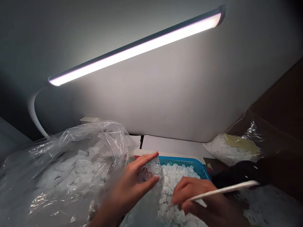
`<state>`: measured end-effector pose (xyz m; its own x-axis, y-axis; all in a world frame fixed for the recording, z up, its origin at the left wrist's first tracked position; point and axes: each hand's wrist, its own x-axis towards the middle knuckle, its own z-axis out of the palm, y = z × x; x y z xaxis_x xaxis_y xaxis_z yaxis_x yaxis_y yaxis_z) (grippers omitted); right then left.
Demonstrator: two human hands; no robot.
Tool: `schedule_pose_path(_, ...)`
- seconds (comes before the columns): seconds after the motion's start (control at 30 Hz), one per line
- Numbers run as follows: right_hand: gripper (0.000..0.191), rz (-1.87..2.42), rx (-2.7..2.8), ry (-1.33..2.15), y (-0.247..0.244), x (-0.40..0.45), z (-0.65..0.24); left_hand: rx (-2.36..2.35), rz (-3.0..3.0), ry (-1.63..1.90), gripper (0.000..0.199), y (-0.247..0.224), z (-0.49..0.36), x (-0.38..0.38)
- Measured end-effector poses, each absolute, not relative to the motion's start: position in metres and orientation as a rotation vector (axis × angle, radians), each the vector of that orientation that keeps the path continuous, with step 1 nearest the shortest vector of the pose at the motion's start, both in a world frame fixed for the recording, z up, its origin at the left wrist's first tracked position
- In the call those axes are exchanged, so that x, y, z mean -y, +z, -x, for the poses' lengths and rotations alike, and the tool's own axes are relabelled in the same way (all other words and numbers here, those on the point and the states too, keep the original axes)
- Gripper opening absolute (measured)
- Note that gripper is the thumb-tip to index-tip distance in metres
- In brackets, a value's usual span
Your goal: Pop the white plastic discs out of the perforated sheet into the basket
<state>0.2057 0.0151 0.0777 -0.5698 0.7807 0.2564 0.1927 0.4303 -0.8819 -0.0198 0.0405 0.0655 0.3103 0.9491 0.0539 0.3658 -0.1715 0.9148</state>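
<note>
I see the left hand [131, 187] grasping a clear plastic bag [153, 170]; the right hand [196, 198] apparently clenches a slim white strip [224, 191] over a blue plastic basket [181, 161].

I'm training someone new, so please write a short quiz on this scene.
1. True or false: the left hand is holding a clear plastic bag with white discs inside.
2. Multiple choice: what colour is the basket holding the loose discs? A) red B) blue C) black
3. Short answer: which hand holds the slim white stick?

Key:
1. True
2. B
3. The right hand
</note>
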Motion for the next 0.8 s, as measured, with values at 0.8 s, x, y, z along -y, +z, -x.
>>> schedule_pose_path(0.8, 0.019, 0.859, 2.145, 0.138, 0.05, -0.028, -0.163, -1.233, -1.758, 0.878, 0.052, 0.066, 0.015, -0.037)
